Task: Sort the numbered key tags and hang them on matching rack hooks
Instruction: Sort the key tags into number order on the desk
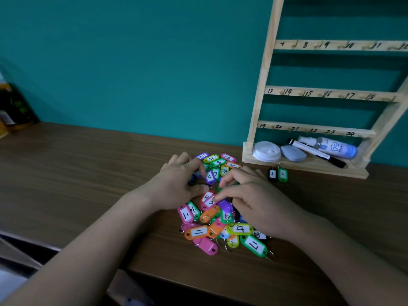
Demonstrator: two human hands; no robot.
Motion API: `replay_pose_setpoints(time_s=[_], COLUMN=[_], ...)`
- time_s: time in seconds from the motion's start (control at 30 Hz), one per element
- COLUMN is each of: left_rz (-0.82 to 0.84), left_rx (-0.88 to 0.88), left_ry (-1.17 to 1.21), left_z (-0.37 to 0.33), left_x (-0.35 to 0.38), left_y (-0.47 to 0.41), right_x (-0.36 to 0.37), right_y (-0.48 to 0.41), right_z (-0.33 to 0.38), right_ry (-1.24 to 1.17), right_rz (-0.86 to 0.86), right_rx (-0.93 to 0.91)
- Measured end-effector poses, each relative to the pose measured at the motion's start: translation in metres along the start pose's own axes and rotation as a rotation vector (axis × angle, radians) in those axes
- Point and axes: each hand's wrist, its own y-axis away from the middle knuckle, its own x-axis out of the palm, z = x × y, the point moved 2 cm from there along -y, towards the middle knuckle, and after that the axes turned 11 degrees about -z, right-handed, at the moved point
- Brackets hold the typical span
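Brown tabletop (66, 173), teal wall, and the key tags (220, 219) heaped just left of the rack (309, 93) base, left hand (176, 184) and right hand (254, 199) curled into them, whether the fingers grip anything I cannot tell, perhaps pinning a pink tag (208, 203), so spread them flat, numbers up, before picking.

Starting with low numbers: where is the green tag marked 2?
Head view: the green tag 2 lies right of the pile, beside the black tag 1, just before the rack base.
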Motion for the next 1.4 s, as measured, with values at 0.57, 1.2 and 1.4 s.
replay_pose_setpoints(time_s=[0.57, 1.2, 1.4], left_rz=[0.022, -0.147, -0.155], left_rx=[0.069, -0.02, -0.02], left_ry=[0.052, 0.344, 0.428], left_z=[0.005, -0.02, -0.055], left_x=[-0.013, -0.019, -0.007], left_y=[0.0, -0.014, -0.018], right_x=[0.015, -0.022, -0.061], right_y=[-0.017, -0.012, 0.013], right_z=[0.007, -0.009, -0.04], right_ry=[0.006, -0.454, -0.44], right_rz=[-0.184, -0.131, -0.133], right_rx=[0.194, 0.31, 0.413])
